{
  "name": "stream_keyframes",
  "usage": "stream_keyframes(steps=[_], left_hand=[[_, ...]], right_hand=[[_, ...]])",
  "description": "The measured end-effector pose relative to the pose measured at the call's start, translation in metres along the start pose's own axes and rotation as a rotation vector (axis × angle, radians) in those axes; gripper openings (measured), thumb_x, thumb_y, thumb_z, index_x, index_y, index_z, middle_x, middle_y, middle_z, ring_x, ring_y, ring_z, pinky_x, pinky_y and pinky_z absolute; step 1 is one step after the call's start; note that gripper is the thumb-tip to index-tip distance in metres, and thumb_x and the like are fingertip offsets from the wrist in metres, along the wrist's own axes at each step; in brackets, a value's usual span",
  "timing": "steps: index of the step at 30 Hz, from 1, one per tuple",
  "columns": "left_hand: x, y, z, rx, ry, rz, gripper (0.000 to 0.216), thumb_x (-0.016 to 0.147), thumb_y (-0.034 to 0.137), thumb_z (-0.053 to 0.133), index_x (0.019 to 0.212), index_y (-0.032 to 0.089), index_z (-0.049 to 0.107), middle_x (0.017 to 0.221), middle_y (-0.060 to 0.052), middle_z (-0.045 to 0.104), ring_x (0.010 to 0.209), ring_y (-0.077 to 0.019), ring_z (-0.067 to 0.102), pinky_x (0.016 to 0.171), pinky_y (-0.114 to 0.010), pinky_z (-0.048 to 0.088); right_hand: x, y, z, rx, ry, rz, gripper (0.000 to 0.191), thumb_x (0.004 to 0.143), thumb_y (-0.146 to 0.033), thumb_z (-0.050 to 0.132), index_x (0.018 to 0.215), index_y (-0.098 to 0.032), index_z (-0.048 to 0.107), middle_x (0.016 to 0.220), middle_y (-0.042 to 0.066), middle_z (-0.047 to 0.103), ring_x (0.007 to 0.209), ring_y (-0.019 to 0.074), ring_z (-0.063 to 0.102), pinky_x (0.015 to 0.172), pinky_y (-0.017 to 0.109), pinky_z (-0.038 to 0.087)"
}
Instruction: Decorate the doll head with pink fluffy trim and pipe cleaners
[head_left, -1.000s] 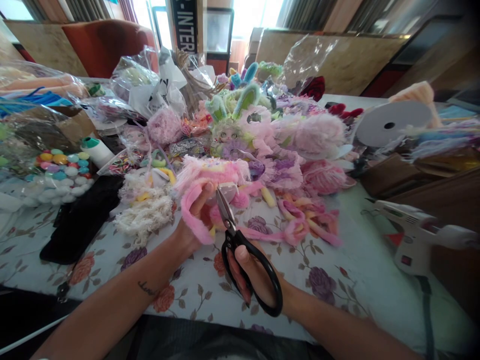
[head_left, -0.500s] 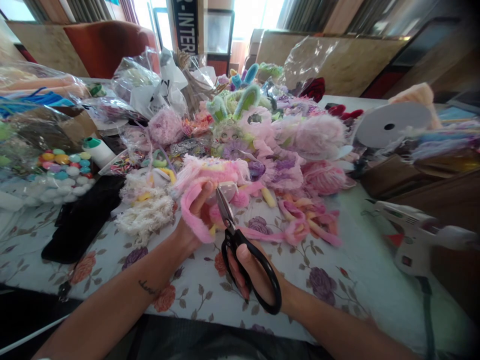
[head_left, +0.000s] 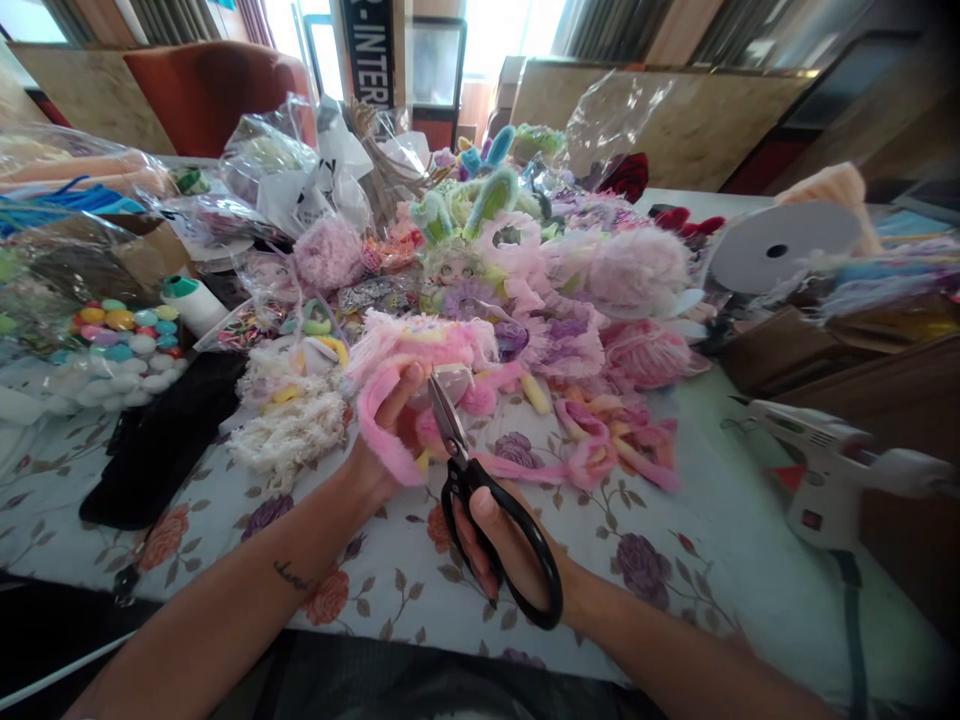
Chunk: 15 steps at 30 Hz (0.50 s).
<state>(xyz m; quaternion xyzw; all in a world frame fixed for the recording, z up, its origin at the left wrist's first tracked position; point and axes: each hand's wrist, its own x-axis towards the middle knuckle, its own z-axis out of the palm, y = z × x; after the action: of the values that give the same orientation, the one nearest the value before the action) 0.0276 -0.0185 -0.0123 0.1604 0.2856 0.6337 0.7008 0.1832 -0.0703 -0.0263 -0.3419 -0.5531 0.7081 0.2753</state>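
The plush (head_left: pixel 420 345) is being clenched by the left hand (head_left: pixel 366 472) and seemingly trimmed with near-shut scissors (head_left: pixel 469 480) gripped by the right hand (head_left: pixel 499 555); thumb clearance is needed.

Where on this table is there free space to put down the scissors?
Bare floral tablecloth lies between the right hand holding the scissors and the glue gun. A smaller patch sits between the black pouch and the left hand gripping the pink strip. Behind, the fluffy pieces crowd everything.

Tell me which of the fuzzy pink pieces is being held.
The thick pink fuzzy strip curved over the left hand, beside the scissors in the right hand. The other pink pieces lie loose on the tablecloth.
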Motion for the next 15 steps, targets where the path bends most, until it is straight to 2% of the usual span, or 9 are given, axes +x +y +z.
stream_keyframes(steps=[3,15], left_hand=[[-0.0026,0.001,0.005,0.048,0.033,0.088,0.033,0.072,0.033,0.079,0.075,0.021,0.048,0.063,0.004,0.048,0.047,-0.0101,0.045,0.04,-0.022,0.037],[-0.0046,0.0017,0.0079,0.068,-0.018,0.067,0.032,0.074,0.036,0.076,0.073,0.021,0.048,0.061,0.004,0.049,0.045,-0.01,0.046,0.04,-0.023,0.037]], right_hand=[[-0.0005,-0.0002,0.0003,0.005,0.016,0.02,0.066,0.079,-0.081,0.043,0.059,-0.018,0.046,0.04,-0.004,0.041,0.029,0.006,0.037,0.031,0.018,0.032],[0.0005,-0.0018,0.0026,0.043,0.005,-0.007,0.064,0.079,-0.079,0.047,0.056,-0.019,0.045,0.038,-0.006,0.039,0.028,0.0057,0.035,0.03,0.018,0.032]])
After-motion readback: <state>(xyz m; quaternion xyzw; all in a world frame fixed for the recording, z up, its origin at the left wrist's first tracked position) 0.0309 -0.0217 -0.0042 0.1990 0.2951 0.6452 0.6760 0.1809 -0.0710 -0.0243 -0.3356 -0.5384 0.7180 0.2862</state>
